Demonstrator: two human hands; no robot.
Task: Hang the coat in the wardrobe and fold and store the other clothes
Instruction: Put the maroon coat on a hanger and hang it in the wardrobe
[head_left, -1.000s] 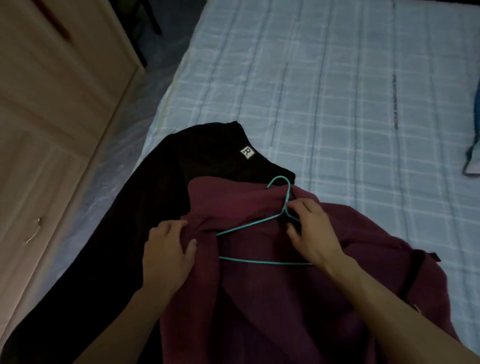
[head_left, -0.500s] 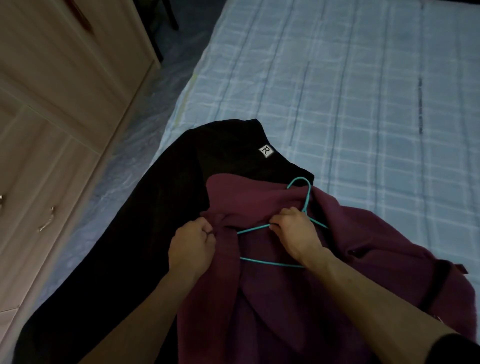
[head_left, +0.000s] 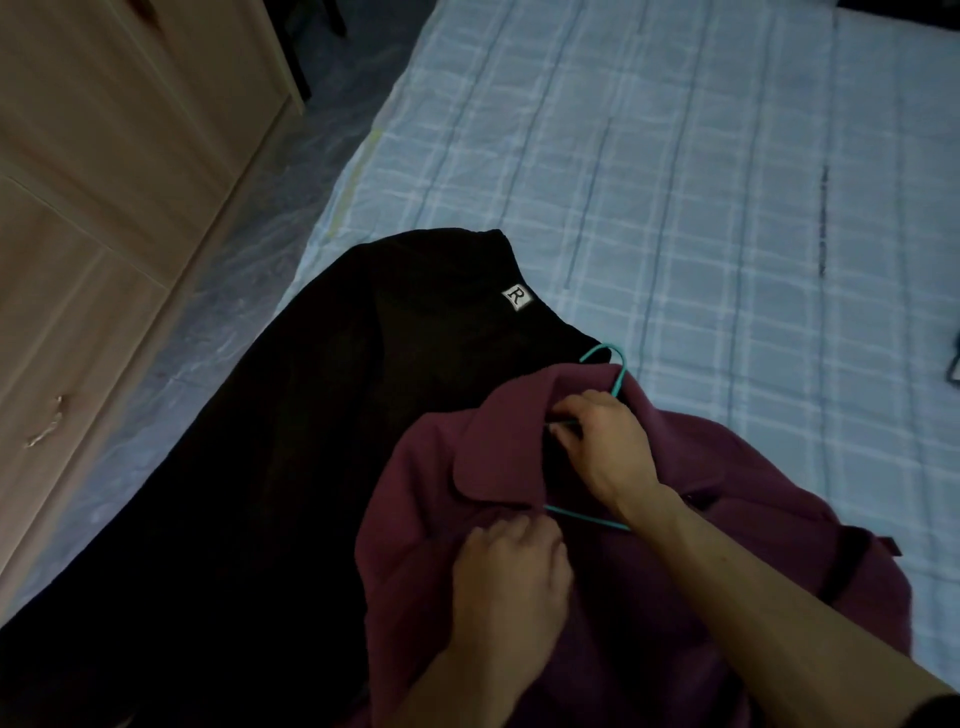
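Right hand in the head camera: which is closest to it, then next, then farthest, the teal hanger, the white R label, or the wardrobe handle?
From the right hand:
1. The teal hanger, pinched in its fingers, inside the purple coat.
2. The white R label, up and left, on the black garment.
3. The wardrobe handle, at the picture's far left.

Left grip (head_left: 511, 566) curled, right grip (head_left: 602, 447) pinching farther ahead, forearms (head_left: 753, 597) extended
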